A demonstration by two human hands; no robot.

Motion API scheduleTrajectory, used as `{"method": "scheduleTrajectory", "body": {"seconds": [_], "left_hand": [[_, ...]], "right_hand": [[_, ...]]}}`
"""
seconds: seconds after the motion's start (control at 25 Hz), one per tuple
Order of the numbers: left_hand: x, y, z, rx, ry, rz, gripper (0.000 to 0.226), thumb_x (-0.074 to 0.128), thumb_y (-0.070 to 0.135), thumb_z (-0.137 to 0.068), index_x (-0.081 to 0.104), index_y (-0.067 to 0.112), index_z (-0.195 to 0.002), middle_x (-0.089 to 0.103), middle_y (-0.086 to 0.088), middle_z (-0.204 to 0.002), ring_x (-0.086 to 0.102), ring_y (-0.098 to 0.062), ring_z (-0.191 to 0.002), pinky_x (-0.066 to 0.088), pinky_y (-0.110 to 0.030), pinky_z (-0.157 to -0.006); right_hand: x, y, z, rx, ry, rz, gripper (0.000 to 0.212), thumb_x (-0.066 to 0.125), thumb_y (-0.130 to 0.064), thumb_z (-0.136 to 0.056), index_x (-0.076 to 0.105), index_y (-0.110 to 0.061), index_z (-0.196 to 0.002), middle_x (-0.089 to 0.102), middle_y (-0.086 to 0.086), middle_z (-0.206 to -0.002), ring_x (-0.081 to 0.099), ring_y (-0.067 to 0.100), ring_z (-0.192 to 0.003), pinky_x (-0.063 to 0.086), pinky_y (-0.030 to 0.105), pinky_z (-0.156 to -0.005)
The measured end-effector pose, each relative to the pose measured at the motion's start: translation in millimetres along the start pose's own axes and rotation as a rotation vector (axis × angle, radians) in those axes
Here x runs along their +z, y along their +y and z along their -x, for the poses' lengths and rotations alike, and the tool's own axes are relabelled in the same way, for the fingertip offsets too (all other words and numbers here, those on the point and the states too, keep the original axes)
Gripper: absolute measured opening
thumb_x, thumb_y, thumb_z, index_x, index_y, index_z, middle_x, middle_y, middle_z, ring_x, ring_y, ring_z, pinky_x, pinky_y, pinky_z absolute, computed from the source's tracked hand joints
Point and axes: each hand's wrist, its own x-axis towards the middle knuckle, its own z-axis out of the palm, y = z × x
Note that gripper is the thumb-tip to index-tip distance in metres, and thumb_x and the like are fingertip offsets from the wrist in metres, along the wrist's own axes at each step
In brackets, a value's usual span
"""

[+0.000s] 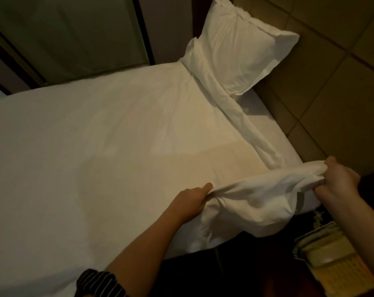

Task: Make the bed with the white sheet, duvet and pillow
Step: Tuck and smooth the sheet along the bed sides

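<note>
Dim room, panelled wall at the bed's head: the white duvet (117,136) lies spread over the bed. The left hand (190,200) has its fingers curled into the duvet's near edge, the pillow (241,52) leans beyond, and the right hand (340,181) clutches the bunched corner. The duvet looks soft, light and limp, so it is best held by the hem with the hands apart.

Both hands grip the duvet (117,136) at the bed's near edge; the left hand (190,202) and right hand (340,181) hold the bunched corner between them; left of the grip and beyond it the duvet spreads over the bed; its top fold runs from the right hand toward the pillow (241,54), well beyond; a strip of sheet (267,116) lies right of that fold; a telephone (323,247) sits beside the bed, nearer than the right hand.
</note>
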Motion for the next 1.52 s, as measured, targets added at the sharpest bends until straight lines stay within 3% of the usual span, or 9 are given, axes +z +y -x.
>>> {"method": "scheduleTrajectory", "body": {"seconds": [0.12, 0.28, 0.48, 0.68, 1.0, 1.2, 1.32, 1.44, 1.52], "left_hand": [[-15.2, -30.6, -39.9, 0.020, -0.056, -0.016, 0.040, 0.030, 0.036, -0.100, 0.040, 0.011, -0.130, 0.061, -0.016, -0.110, 0.059, -0.036, -0.093, 0.049, -0.042, -0.080], [-32.6, -71.3, -109.7, -0.002, -0.015, -0.025, 0.060, 0.015, 0.048, -0.087, 0.043, 0.012, -0.125, 0.064, -0.014, -0.109, 0.060, -0.037, -0.095, 0.045, -0.038, -0.076], [-46.1, -141.1, -219.2, -0.052, 0.076, -0.042, 0.070, -0.005, 0.061, -0.076, 0.036, 0.026, -0.120, 0.067, -0.019, -0.098, 0.063, -0.040, -0.087, 0.046, -0.039, -0.070], [-9.7, -190.9, -282.5, -0.215, -0.019, -0.064, 0.070, 0.003, 0.051, -0.084, 0.044, 0.014, -0.126, 0.067, -0.015, -0.102, 0.063, -0.034, -0.091, 0.044, -0.034, -0.071], [38.3, -229.5, -315.4, -0.280, -0.144, -0.054, 0.039, 0.020, 0.037, -0.103, 0.042, 0.014, -0.125, 0.065, -0.014, -0.103, 0.062, -0.034, -0.091, 0.045, -0.036, -0.074], [47.5, -230.5, -310.9, -0.391, -0.068, 0.105, 0.031, 0.026, 0.037, -0.103, 0.042, 0.015, -0.117, 0.059, -0.008, -0.108, 0.059, -0.028, -0.092, 0.041, -0.035, -0.074], [45.5, -225.3, -279.2, -0.432, 0.161, 0.204, 0.038, 0.037, 0.036, -0.100, 0.047, 0.012, -0.127, 0.052, -0.008, -0.121, 0.055, -0.026, -0.103, 0.042, -0.039, -0.087], [50.9, -231.6, -210.7, -0.402, 0.122, 0.084, 0.044, 0.040, 0.042, -0.092, 0.054, 0.013, -0.121, 0.055, -0.008, -0.115, 0.057, -0.027, -0.096, 0.044, -0.037, -0.083], [62.6, -243.2, -144.4, -0.407, 0.117, 0.044, 0.042, 0.042, 0.046, -0.086, 0.053, 0.017, -0.115, 0.059, -0.007, -0.110, 0.058, -0.026, -0.096, 0.042, -0.037, -0.083]], "right_hand": [[40.7, -1.1, -20.1, -0.027, 0.042, -0.035, 0.024, 0.045, -0.015, -0.098, 0.046, -0.010, -0.074, 0.054, 0.009, -0.097, 0.051, 0.018, -0.092, 0.046, 0.020, -0.058], [111.5, -8.6, -73.0, 0.001, 0.005, -0.133, 0.007, 0.047, -0.010, -0.097, 0.048, -0.003, -0.093, 0.051, 0.006, -0.083, 0.054, 0.017, -0.074, 0.044, 0.020, -0.050], [228.2, -8.9, -162.8, 0.067, -0.067, -0.097, 0.017, 0.048, -0.010, -0.096, 0.050, 0.002, -0.109, 0.054, 0.013, -0.100, 0.056, 0.019, -0.075, 0.049, 0.028, -0.060], [315.7, 31.9, -234.7, 0.215, -0.014, 0.100, 0.044, 0.047, -0.005, -0.094, 0.036, 0.007, -0.136, 0.046, 0.020, -0.135, 0.054, 0.033, -0.113, 0.044, 0.037, -0.090], [357.5, 90.5, -281.3, 0.304, -0.013, 0.258, 0.045, 0.048, -0.013, -0.095, 0.038, 0.005, -0.136, 0.049, 0.019, -0.134, 0.056, 0.028, -0.109, 0.045, 0.033, -0.087], [358.7, 92.0, -256.4, 0.335, -0.196, 0.285, 0.050, 0.045, -0.034, -0.099, 0.032, -0.007, -0.139, 0.051, 0.012, -0.127, 0.057, 0.024, -0.102, 0.051, 0.034, -0.076], [355.6, 95.0, -212.3, 0.017, -0.160, 0.556, 0.055, 0.053, -0.041, -0.094, 0.032, -0.012, -0.135, 0.040, 0.010, -0.135, 0.048, 0.026, -0.116, 0.046, 0.037, -0.093], [344.1, 116.6, -151.3, -0.406, -0.147, 0.870, 0.064, 0.060, -0.039, -0.090, 0.032, -0.008, -0.138, 0.032, 0.016, -0.139, 0.038, 0.034, -0.123, 0.035, 0.044, -0.102], [332.4, 147.5, -99.5, -0.597, -0.270, 1.002, 0.063, 0.064, -0.032, -0.087, 0.037, -0.005, -0.137, 0.035, 0.021, -0.136, 0.037, 0.038, -0.121, 0.029, 0.045, -0.102]]}}
